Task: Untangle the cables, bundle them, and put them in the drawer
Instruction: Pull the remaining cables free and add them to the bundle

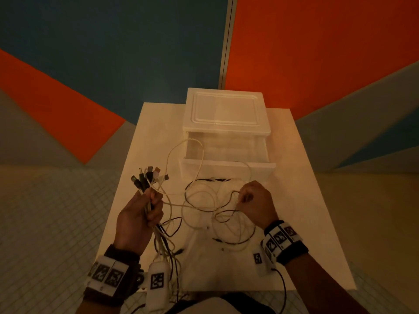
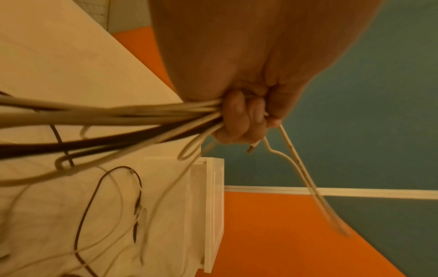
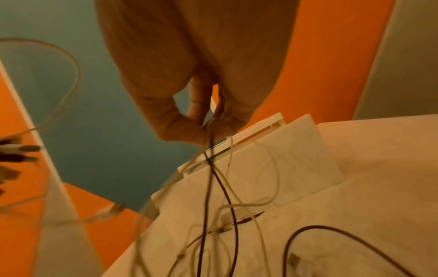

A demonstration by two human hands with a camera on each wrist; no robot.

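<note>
My left hand [image 1: 145, 211] grips a bunch of white and black cables [image 1: 156, 236] above the table's left edge, their plug ends [image 1: 147, 176] fanned out above the fist. In the left wrist view the fingers [image 2: 233, 120] curl tight round the cable bundle [image 2: 132, 120]. My right hand [image 1: 254, 200] pinches a loop of thin cable [image 1: 235, 193] over the loose tangle [image 1: 215, 214] that lies on the table. In the right wrist view thumb and fingertips [image 3: 196, 112] pinch a dark cable [image 3: 209, 168] hanging down. The white drawer [image 1: 226, 155] stands open in its unit behind.
The white drawer unit [image 1: 226, 109] sits at the far end of the small white table [image 1: 294, 200]. One white cable loop [image 1: 197, 150] arcs over the drawer's left corner. Tiled floor surrounds the table; orange and blue wall panels stand behind it.
</note>
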